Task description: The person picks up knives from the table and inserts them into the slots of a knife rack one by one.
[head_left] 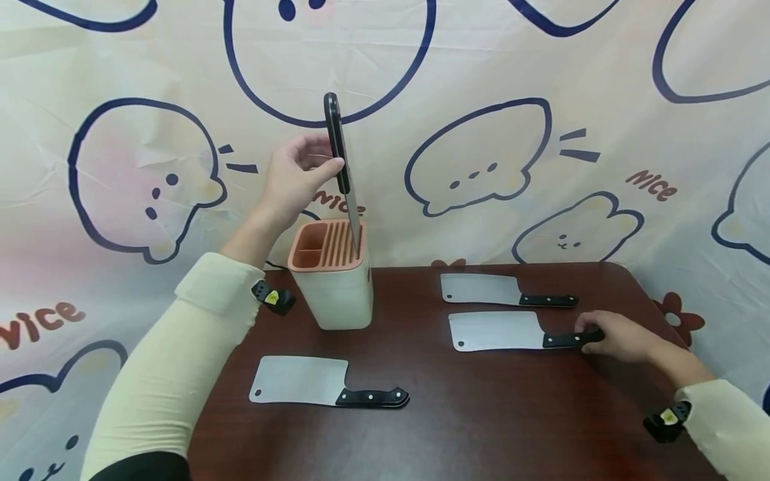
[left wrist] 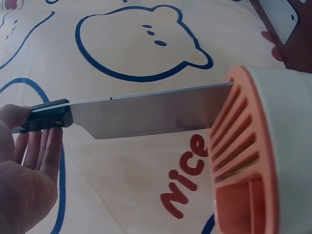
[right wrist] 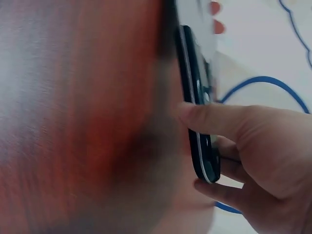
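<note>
My left hand (head_left: 303, 167) pinches the black handle of a cleaver (head_left: 335, 133) above the knife block (head_left: 333, 294), a cream holder with an orange slotted top. In the left wrist view the cleaver's blade (left wrist: 156, 112) runs to the end slot, its tip at the opening. On the right side of the table my right hand (head_left: 622, 337) grips the black handle of a second cleaver (head_left: 496, 331), whose blade points left. The right wrist view shows the thumb across that handle (right wrist: 197, 117), with fingers on the other side.
Another cleaver (head_left: 481, 288) lies just behind the one in my right hand. One more cleaver (head_left: 301, 379) lies at the front left, handle to the right. The dark brown table (head_left: 457, 427) meets a patterned cloth (head_left: 373, 60) at the back.
</note>
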Demonstrator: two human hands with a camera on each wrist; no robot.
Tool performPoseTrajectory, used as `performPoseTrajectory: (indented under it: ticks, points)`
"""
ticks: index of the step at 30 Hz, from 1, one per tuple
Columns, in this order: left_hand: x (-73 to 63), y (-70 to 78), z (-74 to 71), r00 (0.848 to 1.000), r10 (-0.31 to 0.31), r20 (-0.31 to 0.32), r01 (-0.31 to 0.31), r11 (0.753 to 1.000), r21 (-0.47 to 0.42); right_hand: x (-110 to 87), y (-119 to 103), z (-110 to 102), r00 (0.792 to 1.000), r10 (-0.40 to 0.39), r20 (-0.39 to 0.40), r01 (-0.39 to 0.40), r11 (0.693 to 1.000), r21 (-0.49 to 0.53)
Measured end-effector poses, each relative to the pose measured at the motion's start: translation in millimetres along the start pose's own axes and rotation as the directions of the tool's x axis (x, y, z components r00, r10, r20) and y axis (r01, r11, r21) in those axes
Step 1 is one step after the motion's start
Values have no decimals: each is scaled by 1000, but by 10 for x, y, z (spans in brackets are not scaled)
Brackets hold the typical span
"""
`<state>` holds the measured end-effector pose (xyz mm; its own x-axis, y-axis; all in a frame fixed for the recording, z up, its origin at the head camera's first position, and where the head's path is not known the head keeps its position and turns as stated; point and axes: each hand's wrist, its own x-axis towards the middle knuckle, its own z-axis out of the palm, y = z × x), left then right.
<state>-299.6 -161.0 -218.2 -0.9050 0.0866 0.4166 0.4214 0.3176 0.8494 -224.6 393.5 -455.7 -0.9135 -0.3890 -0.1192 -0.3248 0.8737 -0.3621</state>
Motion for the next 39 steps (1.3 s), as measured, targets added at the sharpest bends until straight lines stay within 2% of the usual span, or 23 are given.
performPoseTrajectory:
  ticks: [6, 10, 19, 25, 29, 35, 39]
  points:
    - [-33, -130, 58, 1000, -11, 21, 12, 1000, -7, -157, -75, -314, 1000, 21, 11, -22, 997, 71]
    - [-74, -193, 98, 999, -18, 35, 18, 1000, -5, -262, -155, -469, 999, 37, -31, -34, 996, 77]
    - [-155, -320, 138, 998, -8, 60, 7, 1000, 10, -390, -278, -689, 990, -5, -141, 18, 996, 89]
    - [-193, -403, 171, 996, -38, 78, 39, 999, 1, -419, -349, -747, 962, -72, -264, 116, 981, 156]
    - [-229, -520, 199, 991, -56, 119, 55, 998, 10, -400, -426, -797, 941, -86, -327, 145, 976, 160]
    - [-293, -658, 232, 987, -70, 143, 72, 997, -4, -365, -561, -868, 921, -90, -379, 192, 951, 241]
    - [-307, -735, 258, 987, -53, 155, 57, 998, -21, -356, -638, -908, 914, -64, -402, 203, 927, 314]
